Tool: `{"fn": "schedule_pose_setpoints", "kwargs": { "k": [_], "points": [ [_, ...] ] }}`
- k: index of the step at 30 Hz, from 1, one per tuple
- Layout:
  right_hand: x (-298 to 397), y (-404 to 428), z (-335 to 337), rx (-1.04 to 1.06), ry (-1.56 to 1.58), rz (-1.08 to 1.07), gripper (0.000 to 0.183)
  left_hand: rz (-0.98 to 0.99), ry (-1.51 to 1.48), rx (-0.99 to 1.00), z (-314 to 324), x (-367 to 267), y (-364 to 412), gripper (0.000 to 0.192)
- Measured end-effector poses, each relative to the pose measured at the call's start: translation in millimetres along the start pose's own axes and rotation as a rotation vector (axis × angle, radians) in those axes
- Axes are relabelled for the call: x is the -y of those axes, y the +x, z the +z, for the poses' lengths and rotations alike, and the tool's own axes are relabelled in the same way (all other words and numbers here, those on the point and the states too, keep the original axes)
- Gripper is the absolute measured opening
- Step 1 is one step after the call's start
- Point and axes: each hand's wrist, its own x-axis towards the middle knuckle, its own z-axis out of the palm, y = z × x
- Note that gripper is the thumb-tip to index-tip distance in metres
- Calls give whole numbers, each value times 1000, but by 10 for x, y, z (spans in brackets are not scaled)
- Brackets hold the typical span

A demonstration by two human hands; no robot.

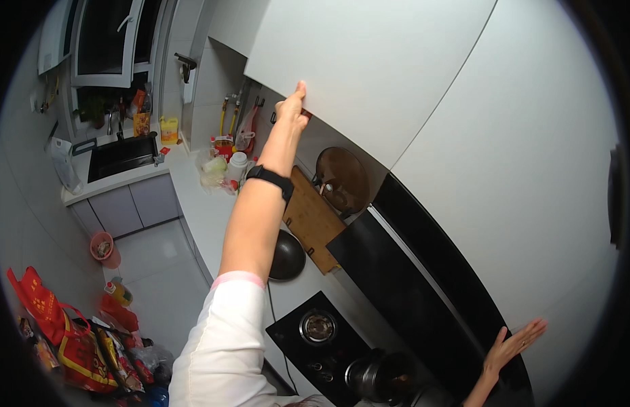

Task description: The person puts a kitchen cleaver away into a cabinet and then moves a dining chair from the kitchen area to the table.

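Note:
My left hand (292,108) is raised to the lower edge of a white wall cabinet door (355,71). Its thumb lies on the door's face and the other fingers curl under the edge, mostly hidden. A black band (270,179) circles that wrist. Far to the right, my right hand (513,348) is spread with the thumb apart, at the bottom of another white cabinet door (513,168). It overlaps the black range hood (421,285) in view and holds nothing; whether the fingers press on the door, I cannot tell.
Below are a black gas hob (294,330) with a dark pot (383,376), a wok (287,257), a wooden cutting board (315,219) and a glass lid (343,178). A sink (122,160) is at far left. Shopping bags (80,351) and a pink bin (105,249) stand on the floor.

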Motion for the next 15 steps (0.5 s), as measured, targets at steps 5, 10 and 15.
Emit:
{"fn": "schedule_pose_setpoints", "kwargs": {
  "k": [5, 10, 15],
  "points": [
    [66, 44, -33, -23, 65, -2, 78, 160, 57, 114, -219, -339, -540, 36],
    [11, 55, 44, -34, 127, 57, 74, 261, 138, 268, -374, -719, -1248, 35],
    [623, 514, -380, -177, 701, 112, 66, 421, 56, 347, -448, -855, -1760, 26]
  ]
}}
